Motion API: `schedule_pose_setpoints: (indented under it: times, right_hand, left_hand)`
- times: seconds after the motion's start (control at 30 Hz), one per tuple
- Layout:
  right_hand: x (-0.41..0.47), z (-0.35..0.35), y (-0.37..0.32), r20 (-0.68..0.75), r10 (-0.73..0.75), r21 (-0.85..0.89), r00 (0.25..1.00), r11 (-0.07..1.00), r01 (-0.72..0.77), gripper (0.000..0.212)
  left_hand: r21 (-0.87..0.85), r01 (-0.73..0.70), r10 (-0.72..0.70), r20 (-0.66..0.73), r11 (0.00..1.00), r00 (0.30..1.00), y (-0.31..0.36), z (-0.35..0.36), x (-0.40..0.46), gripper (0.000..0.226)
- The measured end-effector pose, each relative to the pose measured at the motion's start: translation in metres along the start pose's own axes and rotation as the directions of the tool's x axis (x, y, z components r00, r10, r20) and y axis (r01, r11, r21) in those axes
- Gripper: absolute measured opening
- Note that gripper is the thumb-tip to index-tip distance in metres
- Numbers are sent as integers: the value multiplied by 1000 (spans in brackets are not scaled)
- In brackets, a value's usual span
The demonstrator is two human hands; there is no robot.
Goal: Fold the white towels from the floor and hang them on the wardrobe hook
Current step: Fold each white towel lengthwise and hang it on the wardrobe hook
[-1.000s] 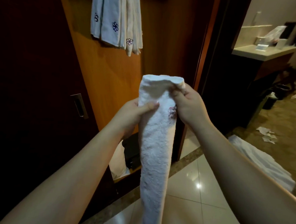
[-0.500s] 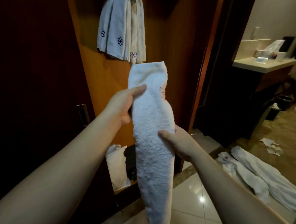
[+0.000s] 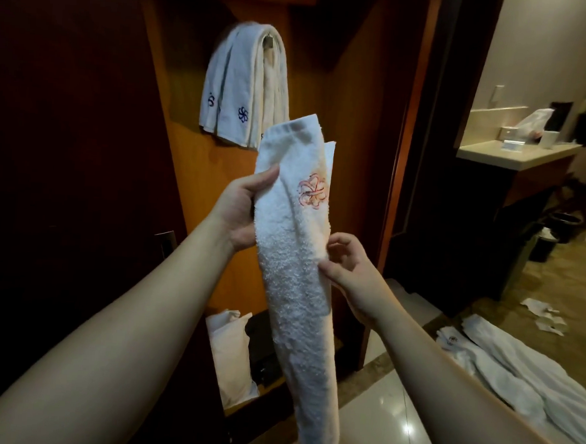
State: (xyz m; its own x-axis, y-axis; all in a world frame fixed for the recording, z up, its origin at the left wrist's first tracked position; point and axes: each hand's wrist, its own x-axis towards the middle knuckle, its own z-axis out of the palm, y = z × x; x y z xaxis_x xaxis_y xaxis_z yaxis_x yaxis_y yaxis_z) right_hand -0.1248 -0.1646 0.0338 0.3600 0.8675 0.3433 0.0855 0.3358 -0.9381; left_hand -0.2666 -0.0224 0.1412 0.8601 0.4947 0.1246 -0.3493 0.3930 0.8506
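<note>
Head view: glossy tiled floor [image 3: 385, 423], towels [image 3: 515, 379] strewn there.

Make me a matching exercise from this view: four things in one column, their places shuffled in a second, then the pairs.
1. held towel
2. blue-logo towels
3. loose towels
4. pillow

A. on the floor at right
B. in the wardrobe's bottom
C. in both hands, left hand and right hand
D. over the wardrobe hook

Pairs: 1-C, 2-D, 3-A, 4-B
</note>
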Motion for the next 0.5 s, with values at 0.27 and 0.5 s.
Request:
schedule_pose_setpoints:
  times: [0.27,0.5]
  right_hand:
    - [-4,13,-6,-48,-95,-258,994,963,79,55]
    - [-10,30,-18,43,-59,-379,997,923,71,70]
  left_hand:
    - [-19,-30,31,63,999,998,5,-3,5,34]
    - [43,-78,74,86,996,994,11,-2,5,32]
